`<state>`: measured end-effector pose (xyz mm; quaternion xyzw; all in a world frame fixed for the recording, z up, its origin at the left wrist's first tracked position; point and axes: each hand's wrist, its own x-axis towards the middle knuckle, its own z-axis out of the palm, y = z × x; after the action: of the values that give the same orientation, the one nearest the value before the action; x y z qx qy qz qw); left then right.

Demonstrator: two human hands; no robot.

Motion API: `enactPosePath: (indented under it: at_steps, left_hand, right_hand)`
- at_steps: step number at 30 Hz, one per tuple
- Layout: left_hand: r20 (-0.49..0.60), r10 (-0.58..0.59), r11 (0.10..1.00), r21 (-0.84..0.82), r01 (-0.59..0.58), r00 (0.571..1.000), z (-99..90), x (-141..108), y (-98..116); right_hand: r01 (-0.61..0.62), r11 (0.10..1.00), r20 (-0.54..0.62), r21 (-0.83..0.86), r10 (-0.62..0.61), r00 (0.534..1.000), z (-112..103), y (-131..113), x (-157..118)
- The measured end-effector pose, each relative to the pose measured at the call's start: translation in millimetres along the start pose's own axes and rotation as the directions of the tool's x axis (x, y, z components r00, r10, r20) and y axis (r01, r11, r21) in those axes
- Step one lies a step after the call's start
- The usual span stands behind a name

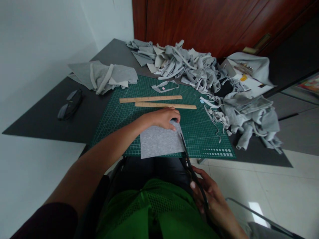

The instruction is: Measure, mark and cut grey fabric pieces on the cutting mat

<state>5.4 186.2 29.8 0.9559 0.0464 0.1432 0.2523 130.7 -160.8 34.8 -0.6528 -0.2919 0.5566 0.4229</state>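
A rectangular piece of grey fabric (pixel 160 142) lies on the green cutting mat (pixel 199 126), its lower edge at the mat's front edge. My left hand (pixel 164 118) rests on the fabric's far right corner, fingers curled and the thumb touching the cloth; whether it pinches the cloth is hidden. Long black scissors (pixel 187 161) are in my right hand (pixel 208 192), below the table's front edge. Their blades run along the fabric's right edge, tips pointing away from me. Two wooden rulers (pixel 151 99) lie just beyond my left hand.
Heaped grey fabric scraps (pixel 184 63) line the back. More scraps (pixel 251 119) and a white box (pixel 249 74) stand at right. Folded grey cloth (pixel 102 76) and eyeglasses (pixel 70 104) lie at left. A fabric strip (pixel 165 87) sits beyond the rulers.
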Motion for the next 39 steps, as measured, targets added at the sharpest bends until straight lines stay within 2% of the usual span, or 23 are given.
enactPosePath:
  at_steps: [14,32,36,39]
  left_hand:
    - [0.011,-0.011,1.000,0.000,0.011,1.000,-3.2,-1,5]
    - [0.015,0.011,1.000,-0.006,-0.011,1.000,0.3,0,-3]
    - [0.017,0.000,0.998,0.055,-0.001,1.000,-3.9,-1,1]
    - [-0.003,-0.078,0.984,0.161,0.077,0.997,-8.9,-4,6]
  right_hand:
    - [0.002,0.999,0.003,-0.037,-0.002,1.000,-4,7,-1]
    - [0.031,0.999,-0.004,-0.013,-0.031,1.000,-7,14,-2]
    - [-0.006,0.998,-0.025,0.066,0.008,1.000,-5,18,-2]
    - [-0.013,0.992,-0.014,0.127,0.014,1.000,-5,23,-2]
